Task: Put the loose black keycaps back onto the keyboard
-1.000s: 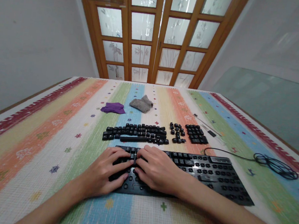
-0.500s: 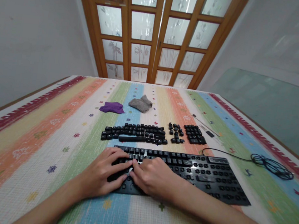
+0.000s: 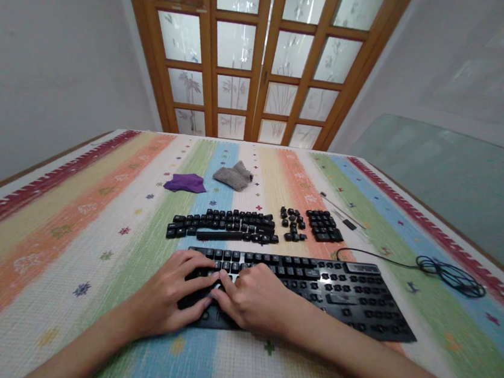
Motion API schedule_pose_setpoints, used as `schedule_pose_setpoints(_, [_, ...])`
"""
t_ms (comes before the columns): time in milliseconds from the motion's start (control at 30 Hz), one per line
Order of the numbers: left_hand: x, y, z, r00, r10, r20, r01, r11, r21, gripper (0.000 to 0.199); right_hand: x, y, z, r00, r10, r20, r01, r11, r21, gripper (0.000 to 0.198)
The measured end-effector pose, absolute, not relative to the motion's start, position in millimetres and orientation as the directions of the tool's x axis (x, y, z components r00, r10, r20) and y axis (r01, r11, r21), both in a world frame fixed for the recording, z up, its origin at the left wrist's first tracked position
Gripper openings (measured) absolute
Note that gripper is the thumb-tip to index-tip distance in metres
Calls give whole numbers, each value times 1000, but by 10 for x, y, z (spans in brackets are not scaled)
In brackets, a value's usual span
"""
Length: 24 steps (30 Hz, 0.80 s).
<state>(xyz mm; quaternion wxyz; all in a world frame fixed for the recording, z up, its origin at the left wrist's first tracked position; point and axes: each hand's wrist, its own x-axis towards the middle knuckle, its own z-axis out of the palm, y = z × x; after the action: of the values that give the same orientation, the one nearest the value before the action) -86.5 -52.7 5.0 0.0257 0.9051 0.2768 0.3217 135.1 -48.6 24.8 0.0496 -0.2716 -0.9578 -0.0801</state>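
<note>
Tabletop (image 3: 54, 288), under a striped cover, reaches well beyond both hands. Keyboard (image 3: 314, 285) lies flat upon it, long axis running left to right. Both hands are over its left end, so most of its length extends to the right of them, partly beneath the right forearm. Far rows beyond the right hand carry caps; the stretch to the right shows bare switches.

Main bank of loose keycaps (image 3: 223, 225) sits just past the keyboard's far edge, straight ahead of both hands, its long axis roughly matching the keyboard's. Left part faces the left hand (image 3: 185, 294), right part the right hand (image 3: 251, 298).

Left hand: fingers spread, resting over the keys. Right hand: fingers curled, thumb and forefinger drawn close, tips next to the left's (whether they pinch a cap, I cannot tell).

Number block (image 3: 324, 226) lies ahead and to the right; smaller cluster (image 3: 292, 224) between it and the bank. Right hand is nearer to both.

Smallest, and the relation that counts: the patch of keys between the fingertips, within reach of either hand, mostly hidden.
</note>
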Motion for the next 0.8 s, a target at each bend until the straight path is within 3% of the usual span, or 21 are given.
schedule_pose_setpoints(400, [-869, -536, 31, 651, 531, 542, 489, -840, 236, 32, 1320, -512, 212, -850, 507, 144, 523, 846, 107, 47])
schedule_pose_setpoints(633, [-885, -513, 8, 648, 521, 556, 486, -844, 225, 30, 1344, -441, 251, -834, 536, 134, 548, 831, 90, 40])
schedule_pose_setpoints(800, [-883, -515, 23, 658, 517, 547, 484, -847, 217, 32, 1316, -488, 209, -865, 480, 144, 497, 860, 116, 37])
